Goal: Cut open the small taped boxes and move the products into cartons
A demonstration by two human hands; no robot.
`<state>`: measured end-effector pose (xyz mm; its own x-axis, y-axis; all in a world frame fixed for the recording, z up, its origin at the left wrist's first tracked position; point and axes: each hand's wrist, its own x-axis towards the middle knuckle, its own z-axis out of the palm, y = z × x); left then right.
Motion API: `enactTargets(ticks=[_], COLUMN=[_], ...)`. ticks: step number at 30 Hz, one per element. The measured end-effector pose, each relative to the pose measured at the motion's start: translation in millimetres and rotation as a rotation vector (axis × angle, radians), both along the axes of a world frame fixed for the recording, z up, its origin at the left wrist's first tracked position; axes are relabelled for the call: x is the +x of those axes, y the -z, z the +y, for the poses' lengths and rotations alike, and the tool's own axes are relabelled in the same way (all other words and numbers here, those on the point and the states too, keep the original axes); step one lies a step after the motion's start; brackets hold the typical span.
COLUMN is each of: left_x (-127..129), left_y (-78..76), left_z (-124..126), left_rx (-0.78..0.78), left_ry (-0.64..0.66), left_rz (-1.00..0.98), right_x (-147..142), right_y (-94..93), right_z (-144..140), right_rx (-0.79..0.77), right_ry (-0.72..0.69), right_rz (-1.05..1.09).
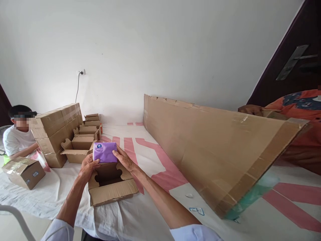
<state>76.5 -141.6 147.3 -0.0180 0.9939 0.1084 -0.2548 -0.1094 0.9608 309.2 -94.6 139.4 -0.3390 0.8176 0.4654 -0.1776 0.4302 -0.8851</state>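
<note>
A purple soft pack with a dark blue round logo (106,153), which looks like a tissue pack, is held between both hands. My left hand (88,164) grips its lower left side, thumb on the front. On the right side, my right hand (124,159) presses its thumb against the front face. Just below the pack stands an open cardboard box (114,191), flaps spread toward me, its inside dark. Behind my left hand is another open cardboard box (76,154) with raised flaps.
Stacked taped boxes (51,135) stand at the left, beside a seated person (18,140). A closed box (23,172) lies nearer. More open boxes (92,123) line up behind. A long cardboard panel (213,144) divides the white-and-pink cloth (173,174). Another person (296,113) is beyond it.
</note>
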Motion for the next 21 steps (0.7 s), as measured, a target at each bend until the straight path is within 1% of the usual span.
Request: enactTargets(ticks=[9,15,21], left_x=[-2.2,-1.2,-2.4], left_y=[4.4,2.3,2.1], left_z=[4.3,3.8,6.4], left_rx=[0.002,-0.010,-0.017], left_ry=[0.001,-0.005,-0.002], left_rz=[0.014,0.014,0.009], right_x=[-1.6,-2.5,-1.6], right_y=[-3.6,-0.3,-4.5], right_z=[0.6,4.5,2.9], right_rx=[0.003,-0.015,-0.022], right_ry=[-0.037,-0.055,-0.061], right_rz=[0.020,0.029,0.043])
